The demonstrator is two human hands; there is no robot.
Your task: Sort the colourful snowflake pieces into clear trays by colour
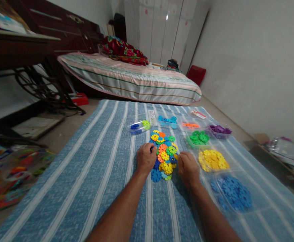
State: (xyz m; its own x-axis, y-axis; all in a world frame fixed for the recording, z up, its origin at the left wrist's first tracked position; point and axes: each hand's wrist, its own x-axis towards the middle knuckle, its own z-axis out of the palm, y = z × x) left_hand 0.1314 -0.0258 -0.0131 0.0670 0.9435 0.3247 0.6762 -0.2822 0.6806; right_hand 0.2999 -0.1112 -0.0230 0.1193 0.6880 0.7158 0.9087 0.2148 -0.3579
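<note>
A heap of mixed plastic snowflake discs (pixel 164 153), orange, yellow, green and blue, lies on a blue striped cloth (pixel 98 174). My left hand (pixel 146 158) rests at the heap's left edge, fingers curled on the pieces. My right hand (pixel 187 168) sits at the heap's right edge, fingers bent and pinching at the discs. What each hand grips is hidden by the knuckles.
Clear trays hold sorted discs: blue (pixel 234 193), yellow (pixel 213 160), green (pixel 198 137), purple (pixel 219 130), orange (pixel 190 125), light blue (pixel 167 121), and a mixed one (pixel 139 126). A mattress (pixel 131 79) lies beyond. A bag of toys (pixel 8 178) sits at left.
</note>
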